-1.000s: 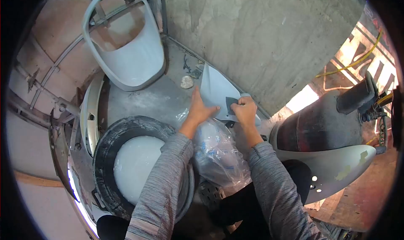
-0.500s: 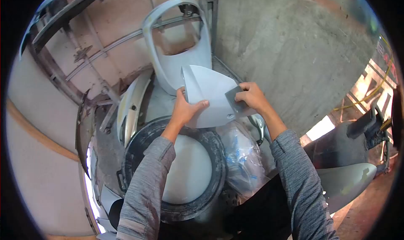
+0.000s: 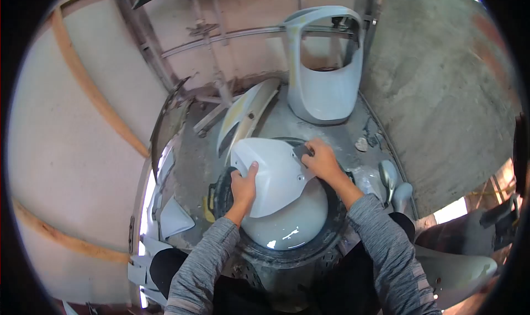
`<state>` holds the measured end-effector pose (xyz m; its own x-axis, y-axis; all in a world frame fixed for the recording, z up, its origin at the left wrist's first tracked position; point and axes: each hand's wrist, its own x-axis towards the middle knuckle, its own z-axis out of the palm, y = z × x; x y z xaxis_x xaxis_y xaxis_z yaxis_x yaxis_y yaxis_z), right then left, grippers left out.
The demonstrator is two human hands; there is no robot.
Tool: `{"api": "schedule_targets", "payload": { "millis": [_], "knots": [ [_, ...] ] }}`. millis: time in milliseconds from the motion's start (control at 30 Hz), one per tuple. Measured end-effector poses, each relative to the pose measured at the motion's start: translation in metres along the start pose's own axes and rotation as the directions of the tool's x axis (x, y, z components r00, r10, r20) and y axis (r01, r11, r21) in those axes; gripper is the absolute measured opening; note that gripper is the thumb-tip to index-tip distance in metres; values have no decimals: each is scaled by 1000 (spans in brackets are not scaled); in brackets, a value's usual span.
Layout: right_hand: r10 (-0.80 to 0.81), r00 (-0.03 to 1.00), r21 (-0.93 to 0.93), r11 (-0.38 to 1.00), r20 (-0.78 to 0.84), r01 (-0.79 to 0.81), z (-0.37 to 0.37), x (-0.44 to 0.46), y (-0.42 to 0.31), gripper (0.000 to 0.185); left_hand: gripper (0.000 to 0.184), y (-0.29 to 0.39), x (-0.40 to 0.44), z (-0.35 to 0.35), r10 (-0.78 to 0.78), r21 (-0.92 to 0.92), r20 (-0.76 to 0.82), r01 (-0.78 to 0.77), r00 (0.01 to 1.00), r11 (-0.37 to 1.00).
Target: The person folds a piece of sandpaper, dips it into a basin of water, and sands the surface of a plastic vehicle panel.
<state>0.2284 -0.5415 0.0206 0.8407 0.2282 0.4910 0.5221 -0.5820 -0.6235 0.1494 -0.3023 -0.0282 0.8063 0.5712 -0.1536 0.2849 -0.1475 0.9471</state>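
A smooth pale grey plastic panel [image 3: 269, 174] is held tilted over a black tub [image 3: 276, 255] of cloudy whitish water [image 3: 295, 224]. My left hand [image 3: 243, 189] grips the panel's left side, thumb on top and the other fingers out of sight beneath. At its upper right edge, my right hand [image 3: 323, 159] pinches a small dark grey piece of sandpaper [image 3: 301, 151] against the surface. Small holes show near that edge of the panel.
A large grey fairing [image 3: 326, 94] with a big opening stands against the back wall. Left of it leans a curved panel [image 3: 248, 108]. Clear plastic wrapping [image 3: 367, 180] and mirror-like parts [image 3: 388, 174] lie right of the tub. Another panel piece [image 3: 175, 218] is at the left.
My view has swung left, so the surroundings sit further right. Both hands and the panel are now lower, over the tub's water. The sandpaper has shifted to the panel's upper right edge.
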Motion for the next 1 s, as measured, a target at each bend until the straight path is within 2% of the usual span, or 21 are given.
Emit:
{"api": "schedule_targets", "payload": {
  "millis": [67, 100, 133, 200, 267, 333, 367, 433, 467, 533, 600, 633, 667, 733, 767, 833, 867, 900, 933, 967, 1000],
  "knots": [
    [236, 947, 91, 961, 220, -260, 24, -14, -13, 19, 89, -23, -5, -18, -59, 129, -69, 68, 996, 989],
    [301, 918, 118, 933, 259, -340, 36, -23, -17, 18, 89, -25, -12, -25, -67, 123, -57, 74, 996, 990],
    [297, 915, 117, 934, 273, -338, 49, -34, -14, 18, 89, -35, -14, -28, -78, 120, -66, 86, 995, 989],
    [449, 860, 93, 872, 245, -481, 78, -60, -1, 26, 85, -59, -16, -28, -78, 150, -17, 79, 997, 986],
    [557, 794, -46, 825, 243, -564, 113, -95, 36, 36, 83, -81, -16, -22, -96, 150, -7, 96, 995, 984],
    [736, 588, -16, 629, 335, -777, 126, -124, 59, 38, 82, -111, -11, -11, -147, 62, 58, 143, 987, 988],
    [737, 585, -21, 627, 338, -778, 140, -144, 83, 38, 82, -128, -7, -3, -123, 53, 64, 119, 990, 991],
    [849, 449, 9, 465, 280, -885, 163, -183, 133, 29, 86, -115, -15, -5, -176, 49, 74, 173, 982, 984],
    [849, 447, 5, 465, 283, -886, 155, -183, 134, 29, 89, -110, -15, -5, -216, 43, 79, 213, 973, 976],
    [937, 342, -258, 347, 63, -902, 134, -187, 131, 27, 93, -136, -6, 3, -190, 90, 58, 185, 980, 979],
    [970, 243, -280, 241, 30, -929, 131, -188, 147, 32, 97, -151, -2, 7, -159, 138, 40, 152, 987, 979],
    [987, 159, -43, 158, -12, -986, 164, -208, 205, 35, 101, -147, -4, 7, -180, 147, 40, 172, 983, 974],
    [945, 322, -16, 324, 58, -946, 168, -206, 196, 36, 105, -146, -5, 7, -202, 154, 42, 194, 978, 969],
    [847, 472, 217, 427, 244, -878, 165, -171, 137, 39, 108, -161, -2, 8, -153, 179, 68, 139, 986, 974],
    [794, 435, 418, 254, 425, -872, 160, -147, 95, 41, 110, -165, 0, 10, -100, 203, 92, 80, 991, 976],
    [603, 579, 409, 409, 550, -815, 149, -113, 32, 38, 111, -153, -5, 7, -95, 169, 92, 79, 991, 983],
    [600, 582, 412, 412, 548, -813, 144, -100, 9, 38, 112, -142, -6, 4, -88, 141, 85, 76, 992, 987],
    [569, 590, 399, 435, 572, -807, 139, -89, -9, 36, 107, -127, -8, 3, -154, 308, 44, 133, 987, 942],
    [539, 596, 387, 458, 595, -800, 129, -81, -23, 33, 107, -112, -11, 3, -149, 308, 46, 128, 988, 943],
    [538, 601, 389, 462, 591, -797, 115, -73, -34, 33, 104, -97, -13, 3, -159, 243, 5, 153, 987, 958],
    [549, 609, 333, 523, 573, -785, 102, -67, -45, 33, 101, -89, -15, 4, -172, 175, -36, 176, 984, 969]
  ]
}}
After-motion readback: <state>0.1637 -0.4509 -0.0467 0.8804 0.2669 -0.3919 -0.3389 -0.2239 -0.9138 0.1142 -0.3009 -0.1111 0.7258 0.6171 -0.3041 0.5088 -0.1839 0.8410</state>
